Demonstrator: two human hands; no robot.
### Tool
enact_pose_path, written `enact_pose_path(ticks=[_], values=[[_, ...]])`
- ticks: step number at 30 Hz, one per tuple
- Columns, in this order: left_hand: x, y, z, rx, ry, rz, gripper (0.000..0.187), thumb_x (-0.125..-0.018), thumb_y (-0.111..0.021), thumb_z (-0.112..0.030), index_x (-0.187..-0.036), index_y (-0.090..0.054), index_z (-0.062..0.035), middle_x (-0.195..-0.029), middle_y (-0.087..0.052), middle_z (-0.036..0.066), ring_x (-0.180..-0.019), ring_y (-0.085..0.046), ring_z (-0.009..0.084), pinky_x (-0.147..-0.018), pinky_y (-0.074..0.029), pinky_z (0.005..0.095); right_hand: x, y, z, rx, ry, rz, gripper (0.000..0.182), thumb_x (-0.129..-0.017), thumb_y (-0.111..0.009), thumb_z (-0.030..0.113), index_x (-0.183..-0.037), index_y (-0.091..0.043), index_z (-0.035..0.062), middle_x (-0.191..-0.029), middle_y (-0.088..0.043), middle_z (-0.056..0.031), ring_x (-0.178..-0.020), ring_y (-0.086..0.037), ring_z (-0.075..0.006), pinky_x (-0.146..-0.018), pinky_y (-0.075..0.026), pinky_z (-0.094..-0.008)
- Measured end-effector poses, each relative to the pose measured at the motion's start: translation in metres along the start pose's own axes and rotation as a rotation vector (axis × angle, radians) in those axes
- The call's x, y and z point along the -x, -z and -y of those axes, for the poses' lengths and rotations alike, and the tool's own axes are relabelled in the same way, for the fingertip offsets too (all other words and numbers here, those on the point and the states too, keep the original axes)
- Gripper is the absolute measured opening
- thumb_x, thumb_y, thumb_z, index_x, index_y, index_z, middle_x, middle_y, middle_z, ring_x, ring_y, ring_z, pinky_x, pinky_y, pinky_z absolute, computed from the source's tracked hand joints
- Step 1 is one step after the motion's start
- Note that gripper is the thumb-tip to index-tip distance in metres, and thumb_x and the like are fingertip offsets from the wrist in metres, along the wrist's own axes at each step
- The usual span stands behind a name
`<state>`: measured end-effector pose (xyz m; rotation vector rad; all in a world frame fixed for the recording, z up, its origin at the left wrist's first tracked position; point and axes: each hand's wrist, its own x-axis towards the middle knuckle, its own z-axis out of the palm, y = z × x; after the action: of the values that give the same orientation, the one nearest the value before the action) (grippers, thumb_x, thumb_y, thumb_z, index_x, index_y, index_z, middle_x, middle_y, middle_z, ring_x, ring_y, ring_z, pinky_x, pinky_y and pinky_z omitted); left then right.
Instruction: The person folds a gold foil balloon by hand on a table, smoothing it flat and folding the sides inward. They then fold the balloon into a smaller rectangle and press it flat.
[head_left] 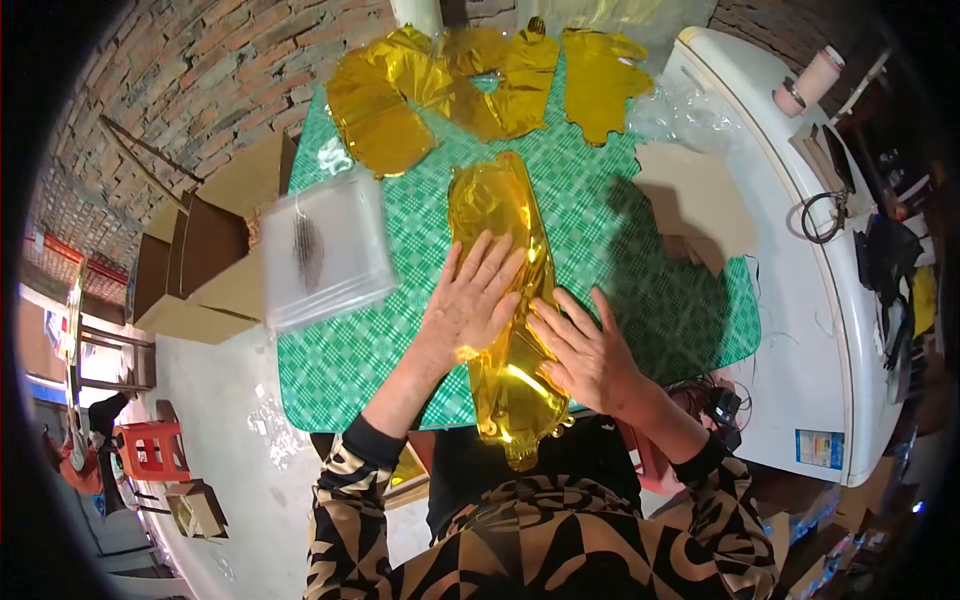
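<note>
A long, flattened gold foil balloon (497,200) lies on the green checked tablecloth (420,230), its near end hanging over the table edge. My left hand (472,295) rests flat on its middle, fingers stretched out. To the right, my right hand (585,350) touches the foil's edge with its fingers spread. Neither hand grips anything. Farther back lie more flat gold foil balloons (380,110), and another gold foil piece (603,85) is at the back right.
A stack of clear plastic bags (335,250) sits at the table's left side, beside open cardboard boxes (205,260). Brown cardboard sheets (695,200) lie on the right. A white appliance (800,300) borders the table, with a pink thread cone (812,80) on it.
</note>
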<state>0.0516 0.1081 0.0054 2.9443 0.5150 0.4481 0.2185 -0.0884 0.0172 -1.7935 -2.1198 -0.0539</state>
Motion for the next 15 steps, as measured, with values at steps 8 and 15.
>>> enact_pose_path(ticks=[8, 15], values=[[0.0, 0.003, -0.002, -0.01, 0.005, -0.029, 0.064, -0.111, -0.047, -0.039, -0.167, -0.038, -0.0089, -0.173, -0.036, 0.014, -0.164, -0.026, 0.0326, -0.135, -0.013, 0.0552, 0.001, -0.001, -0.004, -0.092, 0.028, -0.003, 0.063, -0.094, -0.076, 0.03, -0.147, -0.062, -0.0005, -0.159, -0.054, -0.0191, -0.156, -0.041, -0.0352, -0.129, -0.019, -0.0638], [-0.002, 0.005, -0.004, -0.004, 0.016, 0.043, 0.063, -0.113, -0.042, -0.039, -0.168, -0.037, -0.0072, -0.174, -0.034, 0.016, -0.164, -0.025, 0.0328, -0.135, -0.012, 0.054, -0.023, 0.01, -0.026, -0.079, 0.007, -0.066, 0.061, -0.1, -0.07, 0.03, -0.147, -0.058, -0.0071, -0.16, -0.051, -0.0239, -0.157, -0.04, -0.0381, -0.131, -0.019, -0.0592]])
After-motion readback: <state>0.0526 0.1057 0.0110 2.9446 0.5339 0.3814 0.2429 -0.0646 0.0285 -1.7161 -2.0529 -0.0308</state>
